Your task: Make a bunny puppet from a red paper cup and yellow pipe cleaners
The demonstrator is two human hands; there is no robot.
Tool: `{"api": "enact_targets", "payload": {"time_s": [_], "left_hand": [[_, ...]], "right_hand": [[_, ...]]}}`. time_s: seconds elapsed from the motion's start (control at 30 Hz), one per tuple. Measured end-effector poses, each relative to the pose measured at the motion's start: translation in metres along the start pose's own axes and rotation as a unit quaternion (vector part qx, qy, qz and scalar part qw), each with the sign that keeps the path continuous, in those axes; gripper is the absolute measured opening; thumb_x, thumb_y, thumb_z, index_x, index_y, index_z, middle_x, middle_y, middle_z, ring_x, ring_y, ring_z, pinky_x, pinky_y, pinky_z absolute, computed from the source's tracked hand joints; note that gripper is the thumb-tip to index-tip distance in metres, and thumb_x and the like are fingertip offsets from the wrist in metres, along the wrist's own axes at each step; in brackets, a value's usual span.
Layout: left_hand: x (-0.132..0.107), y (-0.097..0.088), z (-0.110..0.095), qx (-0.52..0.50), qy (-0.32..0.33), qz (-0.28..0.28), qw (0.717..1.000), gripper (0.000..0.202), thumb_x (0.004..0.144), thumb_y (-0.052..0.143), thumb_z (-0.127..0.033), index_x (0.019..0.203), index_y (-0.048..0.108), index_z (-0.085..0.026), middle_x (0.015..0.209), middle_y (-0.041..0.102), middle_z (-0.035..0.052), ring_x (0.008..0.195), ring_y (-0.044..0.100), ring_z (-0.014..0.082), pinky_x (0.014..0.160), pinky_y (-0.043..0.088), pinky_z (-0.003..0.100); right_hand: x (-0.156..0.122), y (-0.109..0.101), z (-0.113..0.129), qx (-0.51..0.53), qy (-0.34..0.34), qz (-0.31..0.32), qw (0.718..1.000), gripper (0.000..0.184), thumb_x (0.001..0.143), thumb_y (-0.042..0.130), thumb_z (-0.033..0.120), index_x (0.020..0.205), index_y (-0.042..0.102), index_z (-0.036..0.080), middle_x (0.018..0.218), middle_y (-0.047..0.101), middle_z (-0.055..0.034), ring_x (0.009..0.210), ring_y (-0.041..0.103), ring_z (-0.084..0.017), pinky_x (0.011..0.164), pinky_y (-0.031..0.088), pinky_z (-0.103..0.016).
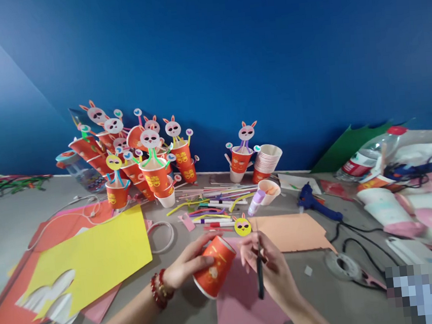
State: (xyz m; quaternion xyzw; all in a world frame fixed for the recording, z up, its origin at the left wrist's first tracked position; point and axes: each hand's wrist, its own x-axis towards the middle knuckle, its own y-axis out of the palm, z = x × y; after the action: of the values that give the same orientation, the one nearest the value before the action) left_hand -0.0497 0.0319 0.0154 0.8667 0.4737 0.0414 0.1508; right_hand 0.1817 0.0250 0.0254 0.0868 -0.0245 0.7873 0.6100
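grey table (8, 228) against a blue wall (266, 50); left hand (184, 267) grips an orange cup (214, 270), right hand (272, 271) pinches a thin dark tool (260, 282) — its kind unclear; forearms cut off.

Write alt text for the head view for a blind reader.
The left hand holds a red paper cup tilted above a grey table, while the right hand grips a slim dark tool beside it. Behind lie a yellow paper sheet, a blue glue gun and a cluster of bunny-topped cups.
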Motion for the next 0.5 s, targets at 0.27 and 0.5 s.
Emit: {"api": "enact_targets", "payload": {"time_s": [0.27, 0.5], "left_hand": [[0.005, 0.005, -0.002, -0.109, -0.017, 0.019, 0.994, 0.034, 0.085, 0.07, -0.045, 0.101, 0.069, -0.015, 0.1, 0.069, 0.0084, 0.083, 0.065, 0.0207, 0.077, 0.048, 0.03], [0.012, 0.012, 0.005, -0.259, 0.114, -0.095, 0.954, 0.064, 0.086, 0.05, -0.073, 0.111, 0.07, -0.018, 0.111, 0.069, 0.0112, 0.104, 0.063, 0.0291, 0.094, 0.047, 0.04]], "right_hand": [[0.002, -0.002, -0.004, -0.113, 0.0, 0.122, 0.986, 0.063, 0.07, 0.087, 0.042, 0.124, 0.06, 0.023, 0.083, 0.058, 0.0001, 0.07, 0.055, -0.017, 0.071, 0.051, -0.029], [-0.001, 0.007, -0.008, -0.087, -0.006, 0.061, 0.994, 0.055, 0.078, 0.08, 0.046, 0.126, 0.063, 0.025, 0.095, 0.068, -0.0064, 0.067, 0.058, -0.019, 0.064, 0.053, -0.03]]}}
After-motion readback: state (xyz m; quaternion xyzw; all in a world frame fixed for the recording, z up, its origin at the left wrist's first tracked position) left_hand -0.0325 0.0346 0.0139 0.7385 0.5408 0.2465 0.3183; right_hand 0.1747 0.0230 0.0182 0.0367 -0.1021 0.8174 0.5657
